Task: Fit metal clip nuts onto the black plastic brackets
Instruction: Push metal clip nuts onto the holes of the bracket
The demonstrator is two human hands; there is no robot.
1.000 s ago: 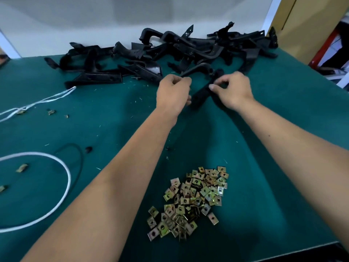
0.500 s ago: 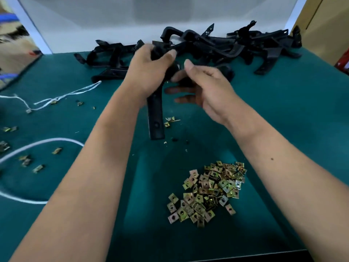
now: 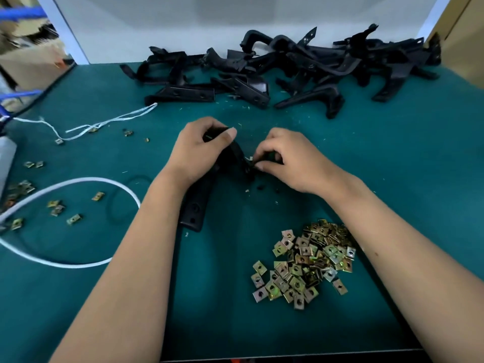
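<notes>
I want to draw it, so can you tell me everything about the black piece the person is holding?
The black bracket is a long, flat bar that looks like matte plastic, with two round holes near its lower end. It slants from between the hands down toward the person, low over the green table. The left hand grips its upper part, hiding it. The right hand pinches at its top end, where a small pale bit shows, too small to identify.

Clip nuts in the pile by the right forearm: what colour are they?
The pile of clip nuts is yellowish-gold metal with some silvery pieces, each with a dark centre hole; seen in the head view.
</notes>
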